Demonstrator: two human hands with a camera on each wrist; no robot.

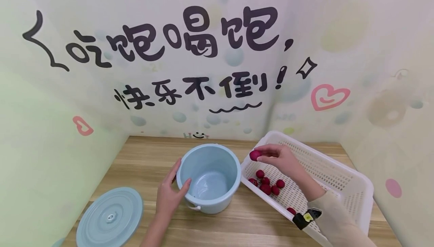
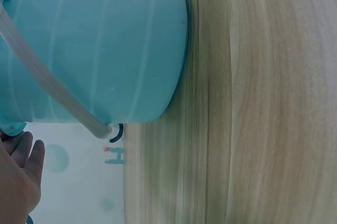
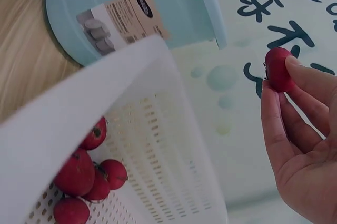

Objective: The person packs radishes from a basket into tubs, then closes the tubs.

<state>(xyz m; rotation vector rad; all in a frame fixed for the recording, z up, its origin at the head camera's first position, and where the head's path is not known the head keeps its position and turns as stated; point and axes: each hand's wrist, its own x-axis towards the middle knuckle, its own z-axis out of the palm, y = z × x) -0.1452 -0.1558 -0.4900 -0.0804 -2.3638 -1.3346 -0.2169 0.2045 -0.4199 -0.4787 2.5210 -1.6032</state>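
Observation:
A light blue plastic bucket (image 1: 217, 204) stands upright on the table. My left hand (image 1: 168, 194) holds its left rim, thumb over the edge and the other fingers along the outside. In the left wrist view the fingertips of my left hand (image 2: 23, 166) meet the rim. My right hand (image 1: 283, 160) pinches a small round red radish (image 1: 255, 155) between thumb and fingertips, above the near-left corner of a white perforated basket (image 1: 364, 186). Several more red radishes (image 3: 75, 172) lie on the basket's floor. The right wrist view shows the held radish (image 3: 279, 69) clearly.
The bucket's round blue lid (image 1: 110, 217) lies flat at the left of the wooden table (image 1: 156, 152). A pale handle (image 2: 58, 89) hangs down the bucket's side. A printed backdrop (image 1: 203, 118) with black lettering rises behind the table, and walls stand on both sides.

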